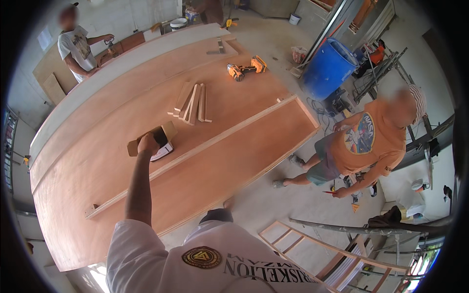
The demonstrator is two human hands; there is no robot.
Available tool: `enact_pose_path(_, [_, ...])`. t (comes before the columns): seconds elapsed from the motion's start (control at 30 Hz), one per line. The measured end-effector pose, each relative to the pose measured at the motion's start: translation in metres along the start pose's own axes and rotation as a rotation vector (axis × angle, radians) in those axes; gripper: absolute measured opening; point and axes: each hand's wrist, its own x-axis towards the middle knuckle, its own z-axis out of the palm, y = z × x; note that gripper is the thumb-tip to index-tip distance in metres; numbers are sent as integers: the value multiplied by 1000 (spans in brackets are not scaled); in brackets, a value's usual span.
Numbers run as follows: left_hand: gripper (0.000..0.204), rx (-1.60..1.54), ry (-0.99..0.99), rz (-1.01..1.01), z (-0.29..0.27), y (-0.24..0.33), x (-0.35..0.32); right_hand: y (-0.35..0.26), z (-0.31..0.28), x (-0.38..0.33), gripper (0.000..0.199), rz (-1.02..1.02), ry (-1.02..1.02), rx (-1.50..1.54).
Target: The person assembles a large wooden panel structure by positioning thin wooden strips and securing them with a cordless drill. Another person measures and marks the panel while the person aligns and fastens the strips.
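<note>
My left hand (148, 144) reaches into an open cardboard box (169, 130) with its flaps spread. The box hides my fingers, so their grip and anything in them cannot be made out. It stands on a large reddish-brown plywood panel (97, 161), just beyond a long pale wood batten (195, 147). Past the box lies a loose pile of short wood strips (194, 101). Farther off, an orange-and-black cordless drill (246, 68) rests on the panel. My right hand is out of the picture.
A person in an orange shirt (373, 136) stands at the right, holding a thin red item (330, 192). Another person (78, 51) works at the far left edge. A blue drum (330, 68) stands beyond the panel; a wooden frame (303, 237) lies lower right.
</note>
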Motion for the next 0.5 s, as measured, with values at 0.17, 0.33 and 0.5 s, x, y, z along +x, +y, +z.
enact_pose_path(0.17, [43, -107, 84, -92, 16, -20, -5, -71, -60, 30, 26, -145, 26, -105])
enact_pose_path(0.33, [30, -106, 66, -123, 28, -28, 14, -207, -140, 51, 32, -533, 385, -502])
enact_pose_path(0.5, [23, -107, 168, -158, 34, -41, 7, -414, -144, -2, 24, -894, 485, -274])
